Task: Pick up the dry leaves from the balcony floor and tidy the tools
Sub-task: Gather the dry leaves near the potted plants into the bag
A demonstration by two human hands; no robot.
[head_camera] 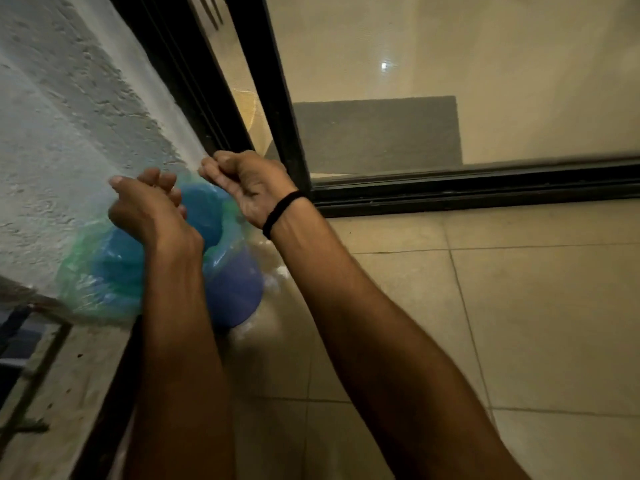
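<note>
By wall: blue bin in sheer green bag; left hand, right hand fingers clench its rim.

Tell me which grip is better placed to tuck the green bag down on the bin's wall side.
Left, likely: the left grip is over the green bag beside the wall; the right grip is nearer the door frame.

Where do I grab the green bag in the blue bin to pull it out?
Take the green bag by its loose top edge, bunched above the mouth of the blue bin. Come from straight above, pinching two opposite sides: the rough wall stands close beside it, and the thin film lower down lies against the bin.
</note>
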